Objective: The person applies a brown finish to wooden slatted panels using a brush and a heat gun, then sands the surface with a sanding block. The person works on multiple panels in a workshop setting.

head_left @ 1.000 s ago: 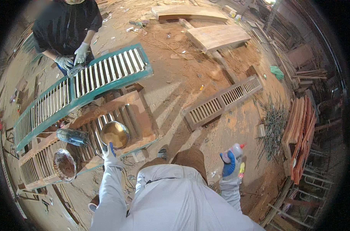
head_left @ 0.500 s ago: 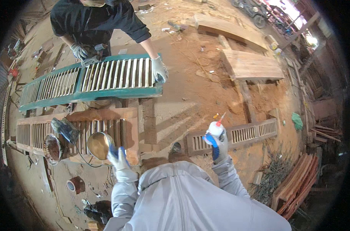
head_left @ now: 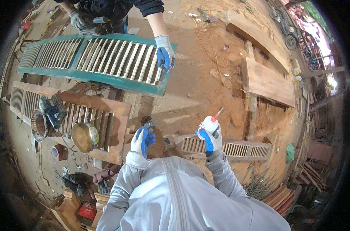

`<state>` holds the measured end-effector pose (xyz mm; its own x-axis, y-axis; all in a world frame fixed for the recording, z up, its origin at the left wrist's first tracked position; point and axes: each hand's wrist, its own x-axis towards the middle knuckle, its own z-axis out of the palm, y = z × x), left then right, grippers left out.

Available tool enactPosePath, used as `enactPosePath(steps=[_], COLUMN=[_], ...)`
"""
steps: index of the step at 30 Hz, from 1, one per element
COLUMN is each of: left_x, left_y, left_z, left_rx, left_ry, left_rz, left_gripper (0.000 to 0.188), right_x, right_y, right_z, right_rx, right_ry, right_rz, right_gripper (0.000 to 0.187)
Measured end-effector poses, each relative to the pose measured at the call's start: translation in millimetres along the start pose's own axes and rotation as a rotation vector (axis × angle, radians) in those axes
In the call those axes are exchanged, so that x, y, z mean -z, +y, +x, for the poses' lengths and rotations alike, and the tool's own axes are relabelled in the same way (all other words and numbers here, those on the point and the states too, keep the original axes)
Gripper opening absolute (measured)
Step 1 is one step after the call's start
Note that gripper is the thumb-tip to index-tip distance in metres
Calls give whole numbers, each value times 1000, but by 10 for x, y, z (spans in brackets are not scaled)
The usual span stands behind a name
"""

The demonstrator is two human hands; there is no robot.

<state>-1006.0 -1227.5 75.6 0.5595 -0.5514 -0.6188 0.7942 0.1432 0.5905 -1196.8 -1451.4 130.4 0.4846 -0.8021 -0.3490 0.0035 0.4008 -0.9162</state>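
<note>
My right hand (head_left: 213,142), in a white glove with a blue palm, grips a white squeeze bottle (head_left: 209,124) with a red nozzle pointing up. Closer to my body's left side, my left hand (head_left: 142,141) is gloved alike and raised, fingers apart and slightly curled, with nothing visible in it. Left of that hand lies a brown wooden louvred shutter (head_left: 119,115). On it stand a round tin (head_left: 85,137) of yellow-brown stuff, a dark-stained bowl (head_left: 39,125) and a corded power tool (head_left: 53,111). A narrow louvred panel (head_left: 240,149) lies beyond my right hand.
Across from me, a co-worker's gloved hand (head_left: 165,53) touches the right end of a green-framed louvred shutter (head_left: 123,82). Thick planks (head_left: 268,81) rest on supports at the far right. A yellow cord (head_left: 217,61) trails over the dirt floor. Wood strips (head_left: 283,200) are stacked at lower right.
My left hand has moved right, away from the tin. The bottle stays in my right hand, slightly nearer my middle. The co-worker's hand has turned at the shutter's end. The view has shifted.
</note>
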Motion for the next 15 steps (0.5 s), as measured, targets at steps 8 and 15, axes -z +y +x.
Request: enactPosePath(steps=[8,15], left_x=[-755,-1301], left_y=[720,797], left_z=[1035,1428], left_rx=[-245,-310], left_ry=[-79,-158], left_rz=[25,115], left_gripper=[48,67], right_x=[-339,-411], right_y=[-521,-838], right_z=[770,1270], right_rx=[28,10], right_ry=[-58,-38], right_rz=[-5,16], right_gripper=[55,55])
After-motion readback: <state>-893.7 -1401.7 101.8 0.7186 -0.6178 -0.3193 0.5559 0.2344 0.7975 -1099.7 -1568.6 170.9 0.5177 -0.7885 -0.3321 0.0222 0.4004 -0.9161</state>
